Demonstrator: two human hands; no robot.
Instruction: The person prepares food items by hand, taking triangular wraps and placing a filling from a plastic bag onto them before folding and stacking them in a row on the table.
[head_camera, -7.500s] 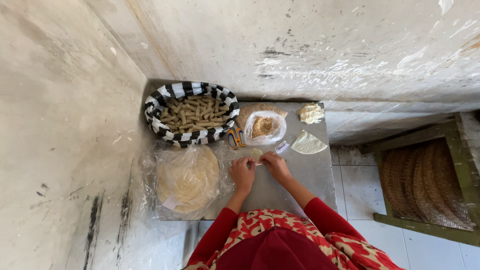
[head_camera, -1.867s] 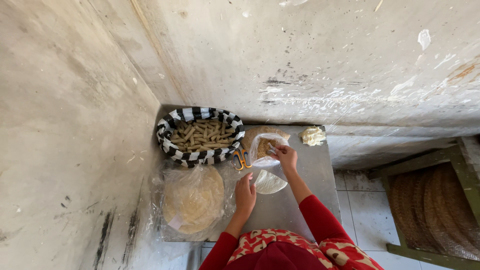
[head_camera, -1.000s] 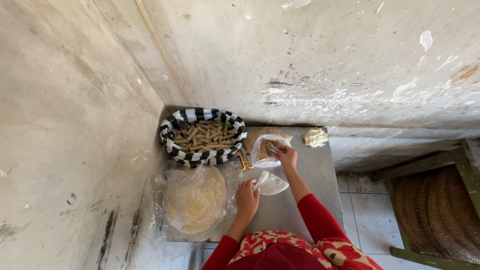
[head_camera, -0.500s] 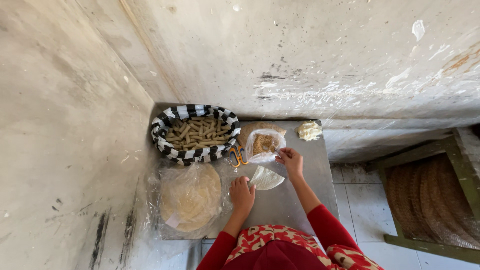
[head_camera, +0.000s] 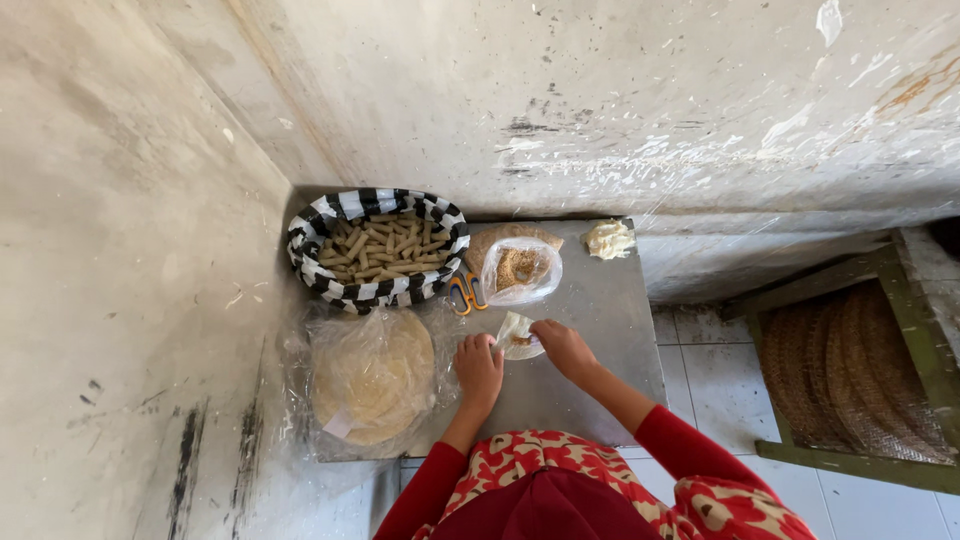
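My left hand and my right hand meet over a small pale wrapper sheet lying on the grey tabletop. Both hands touch its edges, and a bit of brown filling shows on it. Just beyond it stands an open clear plastic bag of brown crumbly filling. To the left lies a stack of round pale wrappers in clear plastic.
A black-and-white striped basket full of rolled sticks sits at the back left. Orange-handled scissors lie beside it. A pale lump rests at the back right corner. A wooden-framed woven rack stands on the tiled floor to the right.
My right hand has come back from the filling bag to the small wrapper. My left hand has moved up to the wrapper's edge, and the sheet now looks folded over.
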